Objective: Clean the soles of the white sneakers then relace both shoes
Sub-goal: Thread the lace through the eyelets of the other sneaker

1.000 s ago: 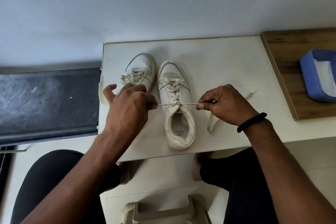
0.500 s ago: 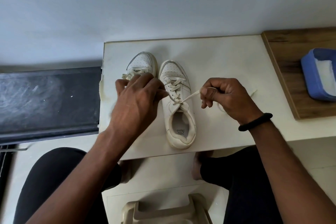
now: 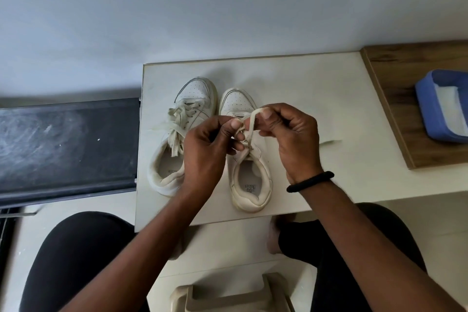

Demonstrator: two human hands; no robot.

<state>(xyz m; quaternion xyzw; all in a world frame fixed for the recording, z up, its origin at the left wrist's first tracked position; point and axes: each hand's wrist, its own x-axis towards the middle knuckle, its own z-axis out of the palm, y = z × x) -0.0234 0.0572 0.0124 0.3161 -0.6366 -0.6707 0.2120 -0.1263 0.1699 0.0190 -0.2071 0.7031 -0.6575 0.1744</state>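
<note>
1. Sneaker relacing looks to be at its last stage, judging by the layout. The right sneaker (image 3: pixel 249 185) stands upright on the white table (image 3: pixel 316 99), toe pointing away from the person, and its lace (image 3: pixel 251 132) is being tied over the tongue.
2. Left hand (image 3: pixel 205 149): thumb and curled fingers pinch one strand of the lace just above the eyelets.
3. Right hand (image 3: pixel 291 139): thumb and forefinger pinch a raised loop of the same lace, with the other fingers curled in. The two hands nearly touch over the shoe.
4. A loose lace end (image 3: pixel 329 142) lies flat on the table to the right of the hands.
5. The left sneaker (image 3: pixel 195 95) sits just beside the right one, almost touching at the toes. It is laced, and its bow (image 3: pixel 177 129) lies slack over the tongue. It looks done.
6. Next move, as a judgement: wrap the free strand round the held loop, push a second loop through and draw both tight. The pinch needs to stay firm or the loop will collapse.
7. No soles are visible, so their cleaning cannot be checked.
8. Count: two sneakers, two hands, one black wristband (image 3: pixel 310 181) on the right wrist, one blue tub (image 3: pixel 440 114) on the wooden top (image 3: pixel 395 76) well to the right, and one stool (image 3: pixel 228 296) below.
</note>
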